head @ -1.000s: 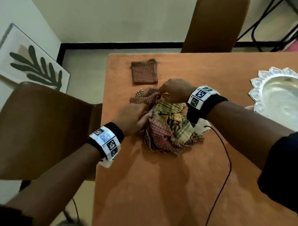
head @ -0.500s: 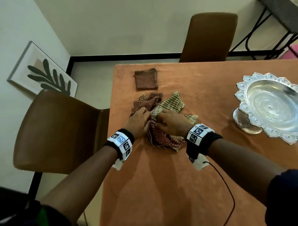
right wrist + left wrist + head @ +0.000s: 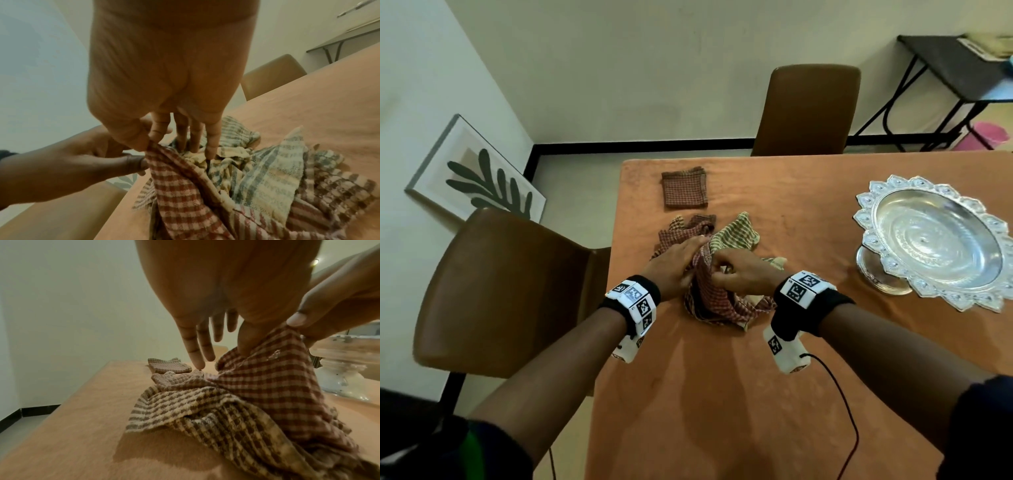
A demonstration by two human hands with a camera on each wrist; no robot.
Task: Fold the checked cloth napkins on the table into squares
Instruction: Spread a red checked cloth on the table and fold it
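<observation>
two bare forearms reach in from the lower edge of the head view. each wrist wears a black fabric band [image 3: 813,310] carrying white blocks printed with black square code markers — the left wrist's set [image 3: 635,301] includes one bluish tile. a small white box with another marker hangs below each wrist [image 3: 784,349]. a thin black cable [image 3: 840,404] trails from the right box. dark sleeves — the left one [image 3: 465,448] with a green streak — cover the upper arms.

- Red checked napkin [image 3: 714,298]: woven cloth, coarse, matt.
- Folded napkin [image 3: 685,189]: same rough weave.
- Desk [image 3: 791,212]: covered in soft, matt orange fabric (velvety nap).
- Footed tray [image 3: 941,240]: embossed metal, glossy silver.
- Chair [image 3: 811,109]: smooth brown leather-like upholstery.
</observation>
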